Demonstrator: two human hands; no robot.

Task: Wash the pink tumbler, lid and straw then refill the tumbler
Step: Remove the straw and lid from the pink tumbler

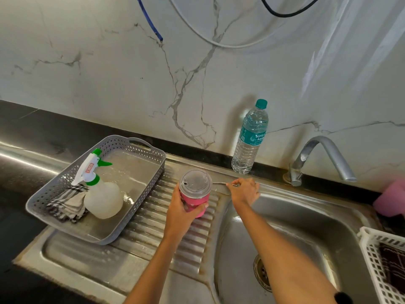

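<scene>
The pink tumbler [195, 200] stands upright on the ribbed steel drainboard [157, 227], with its clear lid [195, 183] on top. My left hand [183, 207] grips the tumbler's side from the left. A thin metal straw [221, 183] lies along the sink's back ledge just right of the lid. My right hand [245, 190] pinches the straw's right end. A full water bottle [249, 139] with a teal cap stands against the wall behind.
A grey perforated tray [140, 150] on the left holds a white spray bottle [99, 189] and a checked cloth [68, 205]. The sink basin [285, 227] lies right, under a steel tap [324, 159]. A white basket [381, 255] and a pink cup [392, 200] sit far right.
</scene>
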